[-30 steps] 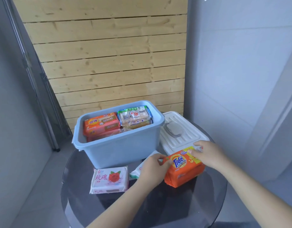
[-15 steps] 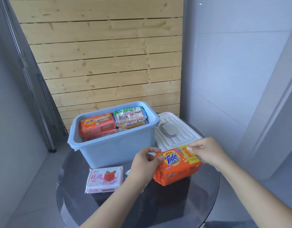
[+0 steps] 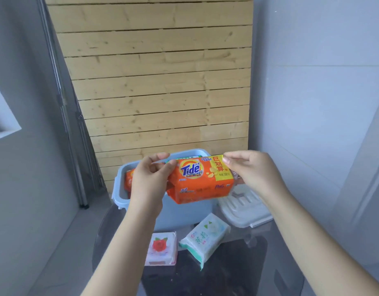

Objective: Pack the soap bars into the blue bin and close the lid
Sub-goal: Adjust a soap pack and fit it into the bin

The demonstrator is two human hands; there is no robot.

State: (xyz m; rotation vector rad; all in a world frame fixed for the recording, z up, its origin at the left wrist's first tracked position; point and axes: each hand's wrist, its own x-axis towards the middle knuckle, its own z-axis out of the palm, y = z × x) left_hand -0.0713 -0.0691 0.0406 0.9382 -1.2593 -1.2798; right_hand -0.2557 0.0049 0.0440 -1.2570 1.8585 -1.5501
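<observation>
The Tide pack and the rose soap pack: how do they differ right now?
The Tide pack is orange and held in the air by the left hand and right hand, in front of the blue bin; the rose soap pack is pale pink and lies untouched on the dark table. The Tide pack looks bulkier. Both are wrapped soap, not yet binned.

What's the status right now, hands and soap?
Left hand and right hand both grip the orange Tide pack, held above the blue bin. Rose soap and green soap on table. Lid off. Nothing blocking.
</observation>
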